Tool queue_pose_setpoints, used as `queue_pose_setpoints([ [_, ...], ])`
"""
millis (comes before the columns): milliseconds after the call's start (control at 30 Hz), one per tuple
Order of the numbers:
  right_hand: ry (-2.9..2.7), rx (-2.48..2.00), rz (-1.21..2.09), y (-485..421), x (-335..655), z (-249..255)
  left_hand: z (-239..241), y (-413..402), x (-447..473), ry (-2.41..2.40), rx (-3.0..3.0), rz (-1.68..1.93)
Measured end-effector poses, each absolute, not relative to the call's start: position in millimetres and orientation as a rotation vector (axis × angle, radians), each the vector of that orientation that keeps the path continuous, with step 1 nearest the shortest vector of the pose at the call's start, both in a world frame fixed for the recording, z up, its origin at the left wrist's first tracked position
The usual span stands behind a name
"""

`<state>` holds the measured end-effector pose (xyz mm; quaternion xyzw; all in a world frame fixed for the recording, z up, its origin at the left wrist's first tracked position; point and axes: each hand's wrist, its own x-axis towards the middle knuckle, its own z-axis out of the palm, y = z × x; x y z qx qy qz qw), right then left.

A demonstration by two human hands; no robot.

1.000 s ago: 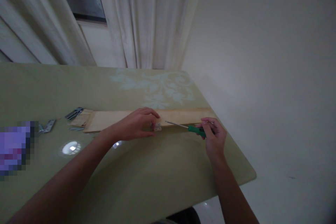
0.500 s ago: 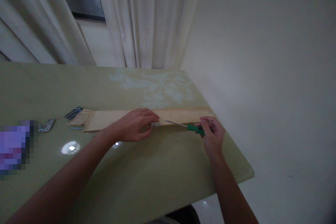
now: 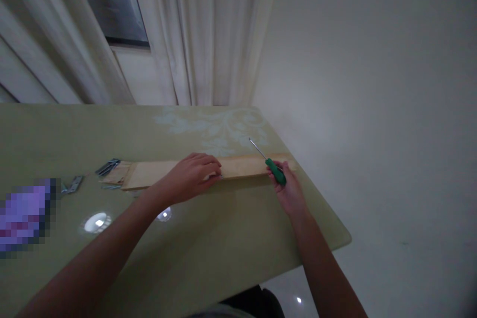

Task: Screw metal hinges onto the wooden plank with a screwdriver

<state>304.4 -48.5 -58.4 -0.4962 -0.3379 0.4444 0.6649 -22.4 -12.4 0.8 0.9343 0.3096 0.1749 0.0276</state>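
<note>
Green-handled, the screwdriver [image 3: 276, 173] sits gripped in the right hand [image 3: 289, 194], tip engaging nothing. The left hand [image 3: 194, 175] curls at the near edge of the board [image 3: 244, 166] on the table [image 3: 231, 231], pinch undeterminable. Metal pieces [image 3: 108, 167] at left lie unfastened.

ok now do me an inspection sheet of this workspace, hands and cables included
Surface: glossy pale-green table, floral pattern near far edge
Job's things: wooden board on the table; green-handled screwdriver, tip pointing away from the person
Clutter: metal hardware by the board's left end, likely metal hinge farther left, pixelated purple item
Hands: right hand grips the screwdriver; left hand at the board's near edge, hold unclear
Cables: nothing seen
Surroundings: curtains, window, wall
</note>
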Motion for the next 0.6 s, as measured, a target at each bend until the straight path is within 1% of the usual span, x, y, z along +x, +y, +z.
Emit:
queue_pose_setpoints([
  [133,-0.726,-1.063,1.062,-49,303,-58,-1,-27,-13,1.147,2.899,0.516],
  [267,-0.727,-1.030,1.014,-49,300,-55,-4,-37,-18,1.093,2.787,0.561],
  [400,-0.773,-1.006,0.867,-50,295,-48,-13,-39,-33,1.211,2.679,0.759],
  [500,-0.813,-0.986,0.694,-52,289,-39,-34,-36,-43,1.355,2.738,0.874],
  [600,-0.891,-0.962,0.567,-54,280,-17,-57,-36,-45,1.363,2.835,0.967],
])
